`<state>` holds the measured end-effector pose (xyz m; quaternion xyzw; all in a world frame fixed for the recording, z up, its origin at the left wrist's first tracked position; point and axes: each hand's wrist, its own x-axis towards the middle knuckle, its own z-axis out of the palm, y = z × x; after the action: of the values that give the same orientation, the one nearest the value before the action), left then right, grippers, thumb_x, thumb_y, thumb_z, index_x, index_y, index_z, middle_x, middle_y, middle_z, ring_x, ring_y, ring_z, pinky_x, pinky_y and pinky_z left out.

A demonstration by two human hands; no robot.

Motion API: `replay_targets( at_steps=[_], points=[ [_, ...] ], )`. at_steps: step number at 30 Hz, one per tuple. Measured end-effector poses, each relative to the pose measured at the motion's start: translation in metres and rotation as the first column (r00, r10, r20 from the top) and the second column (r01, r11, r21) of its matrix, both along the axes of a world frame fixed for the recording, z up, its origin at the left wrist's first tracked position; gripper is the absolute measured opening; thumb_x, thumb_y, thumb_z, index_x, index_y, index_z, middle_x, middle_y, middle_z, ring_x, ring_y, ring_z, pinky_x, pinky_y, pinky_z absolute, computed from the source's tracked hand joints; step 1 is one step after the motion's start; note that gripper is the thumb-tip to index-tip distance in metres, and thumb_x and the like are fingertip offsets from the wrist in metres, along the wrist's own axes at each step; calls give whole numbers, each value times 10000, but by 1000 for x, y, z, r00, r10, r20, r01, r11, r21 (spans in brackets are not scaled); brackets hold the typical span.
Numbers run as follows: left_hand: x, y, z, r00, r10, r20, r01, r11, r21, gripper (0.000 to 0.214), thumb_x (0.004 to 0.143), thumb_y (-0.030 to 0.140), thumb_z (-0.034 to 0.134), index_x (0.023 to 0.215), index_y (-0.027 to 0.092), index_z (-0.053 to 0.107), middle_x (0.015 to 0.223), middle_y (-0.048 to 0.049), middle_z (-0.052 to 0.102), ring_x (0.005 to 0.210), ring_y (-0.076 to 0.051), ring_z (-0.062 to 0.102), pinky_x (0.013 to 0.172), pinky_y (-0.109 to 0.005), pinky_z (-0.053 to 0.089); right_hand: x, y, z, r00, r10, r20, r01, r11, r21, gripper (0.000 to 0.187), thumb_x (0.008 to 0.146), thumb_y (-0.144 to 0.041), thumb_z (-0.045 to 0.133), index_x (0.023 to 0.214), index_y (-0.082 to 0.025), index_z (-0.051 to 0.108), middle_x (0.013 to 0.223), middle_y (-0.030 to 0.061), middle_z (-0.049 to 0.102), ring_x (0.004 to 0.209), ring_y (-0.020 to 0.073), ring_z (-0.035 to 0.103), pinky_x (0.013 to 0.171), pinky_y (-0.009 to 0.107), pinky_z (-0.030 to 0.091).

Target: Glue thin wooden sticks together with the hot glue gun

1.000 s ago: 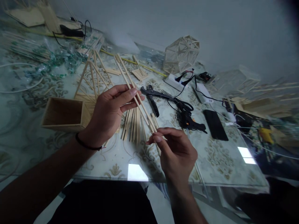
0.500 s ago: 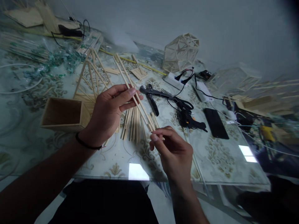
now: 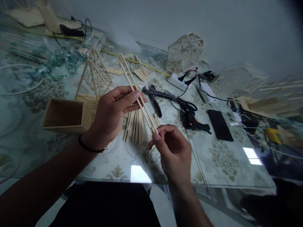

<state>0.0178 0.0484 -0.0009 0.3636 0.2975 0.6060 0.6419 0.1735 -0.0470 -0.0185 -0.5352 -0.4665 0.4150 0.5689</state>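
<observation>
Two long thin wooden sticks [image 3: 127, 73] run side by side on a slant between my hands. My left hand [image 3: 120, 105] pinches them near the middle between thumb and fingers. At their lower ends, my right hand [image 3: 171, 146] has its thumb and fingertips closed on the tips. Below them on the table lies a fanned bundle of similar sticks [image 3: 134, 127]. Left of my left hand are an open wooden box [image 3: 63, 113] and a frame of sticks [image 3: 82, 75] joined to a peak. Black-handled cutters [image 3: 155, 104] lie just beyond the held sticks.
A black glue gun [image 3: 193, 121], a phone [image 3: 220, 125] and a power strip [image 3: 177, 82] with cables are on the right. A faceted stick lattice [image 3: 186, 52] stands at the back. Plastic-wrapped sticks [image 3: 26, 47] fill the back left. The glass tabletop's front edge [image 3: 113, 180] is close to me.
My right hand has shifted slightly left and up, its fingers now closed around the sticks' lower ends. My left hand keeps its hold, having moved a little to the right.
</observation>
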Motion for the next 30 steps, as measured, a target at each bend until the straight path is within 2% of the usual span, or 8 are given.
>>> replay_targets(
  at_steps=[18, 25, 30],
  points=[
    [0, -1, 2, 1000, -8, 22, 7, 1000, 11, 76, 879, 125, 770, 822, 166, 799, 820, 0, 803, 835, -155, 791, 855, -288, 660, -1, 0, 3, 1000, -18, 6, 18, 999, -36, 117, 903, -268, 777, 851, -212, 688, 665, -85, 468, 515, 81, 592, 534, 213, 513],
    [0, -3, 1, 1000, -5, -19, 5, 1000, 23, 27, 867, 162, 796, 848, 181, 801, 832, 2, 805, 840, -157, 782, 864, -300, 656, -1, 2, 3, 1000, -8, -3, 8, 999, -31, 98, 907, -266, 786, 899, -219, 700, 696, -86, 462, 540, 75, 600, 561, 208, 528],
    [0, -4, 1, 1000, -12, -17, 12, 999, 31, 23, 867, 162, 795, 852, 178, 799, 835, 3, 803, 831, -154, 779, 852, -294, 655, -1, 1, 4, 1000, -16, 6, 16, 1000, -25, 123, 914, -283, 782, 859, -215, 695, 674, -87, 456, 533, 74, 601, 543, 201, 501]
  ],
)
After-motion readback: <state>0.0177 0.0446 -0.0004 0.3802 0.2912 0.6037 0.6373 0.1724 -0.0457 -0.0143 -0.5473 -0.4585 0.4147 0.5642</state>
